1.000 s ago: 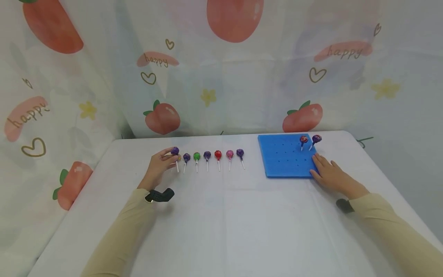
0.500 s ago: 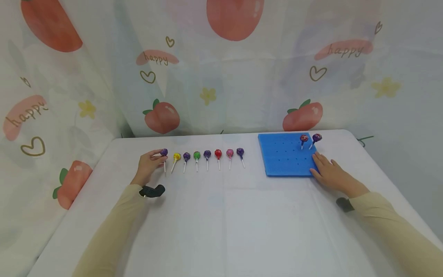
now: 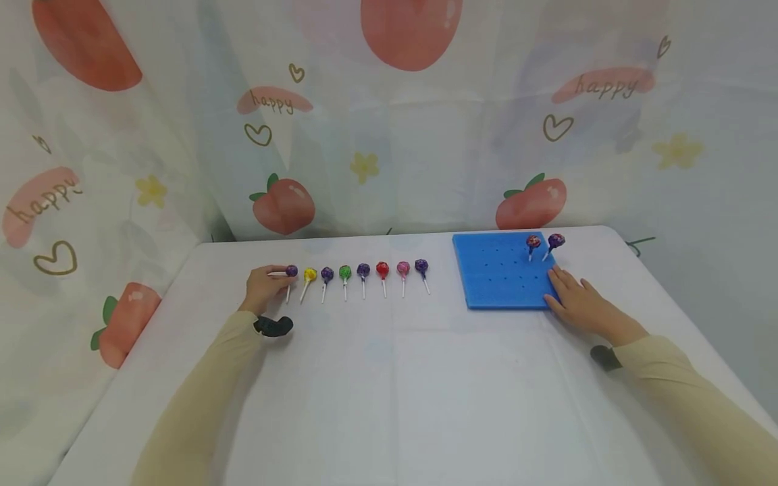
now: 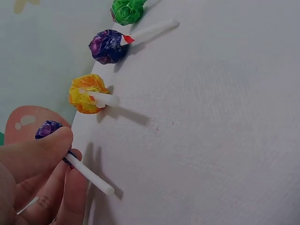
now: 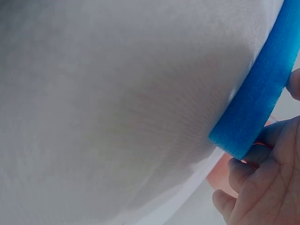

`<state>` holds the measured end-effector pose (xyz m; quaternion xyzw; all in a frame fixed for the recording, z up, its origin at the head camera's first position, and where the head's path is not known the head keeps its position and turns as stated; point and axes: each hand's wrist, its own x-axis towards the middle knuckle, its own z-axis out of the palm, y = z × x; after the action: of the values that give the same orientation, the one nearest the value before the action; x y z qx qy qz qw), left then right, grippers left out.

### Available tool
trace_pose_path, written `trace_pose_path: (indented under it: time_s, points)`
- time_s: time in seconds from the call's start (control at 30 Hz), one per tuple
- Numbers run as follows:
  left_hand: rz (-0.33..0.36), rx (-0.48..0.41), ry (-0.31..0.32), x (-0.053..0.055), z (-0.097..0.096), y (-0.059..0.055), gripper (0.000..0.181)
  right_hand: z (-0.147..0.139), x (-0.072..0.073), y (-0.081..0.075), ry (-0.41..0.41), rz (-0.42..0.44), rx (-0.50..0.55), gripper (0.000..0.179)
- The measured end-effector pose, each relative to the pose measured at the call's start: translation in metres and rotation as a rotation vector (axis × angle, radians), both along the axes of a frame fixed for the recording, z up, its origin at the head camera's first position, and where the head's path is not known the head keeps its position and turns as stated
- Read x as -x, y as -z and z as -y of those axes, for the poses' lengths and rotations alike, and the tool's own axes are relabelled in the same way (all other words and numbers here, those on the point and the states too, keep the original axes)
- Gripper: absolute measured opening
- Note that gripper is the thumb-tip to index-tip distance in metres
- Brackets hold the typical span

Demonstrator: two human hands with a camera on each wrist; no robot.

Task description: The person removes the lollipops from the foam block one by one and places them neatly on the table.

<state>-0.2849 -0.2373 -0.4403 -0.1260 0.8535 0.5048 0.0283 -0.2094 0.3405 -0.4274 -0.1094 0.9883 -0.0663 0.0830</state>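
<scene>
Between its thumb and fingers, my left hand [image 3: 263, 286] pinches a purple-wrapped lollipop [image 4: 92, 176] just below the candy, its white stick pointing down toward the table. This is at the left end of a row of lollipops. Closest to it lies a yellow lollipop [image 3: 310, 275], then a purple one [image 3: 327, 274] and a green one [image 3: 345, 272]. My right hand [image 3: 580, 307] rests against the right edge of a blue foam board [image 3: 486, 293] with fairly straight fingers. A red-patterned lollipop [image 3: 533, 241] and a purple one [image 3: 556, 240] stand in the board.
Farther right in the row lie another purple lollipop [image 3: 363, 270], a red one [image 3: 382, 268], a pink one [image 3: 403, 268] and a last purple one [image 3: 422, 266]. Small holes dot the board. A patterned curtain [image 3: 425, 148] hangs behind the white table [image 3: 389, 378].
My left hand has moved left with the purple lollipop, from over the yellow one to beside it, and then slightly down. My right hand stays at the board.
</scene>
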Motion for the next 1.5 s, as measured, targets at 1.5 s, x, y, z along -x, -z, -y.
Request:
trace_pose_path:
  time_s: [1.5]
  points:
    - [-0.09,0.187,-0.04,-0.013,-0.009,0.002,0.041,0.0,0.0,-0.001,0.0,-0.001,-0.006,0.071]
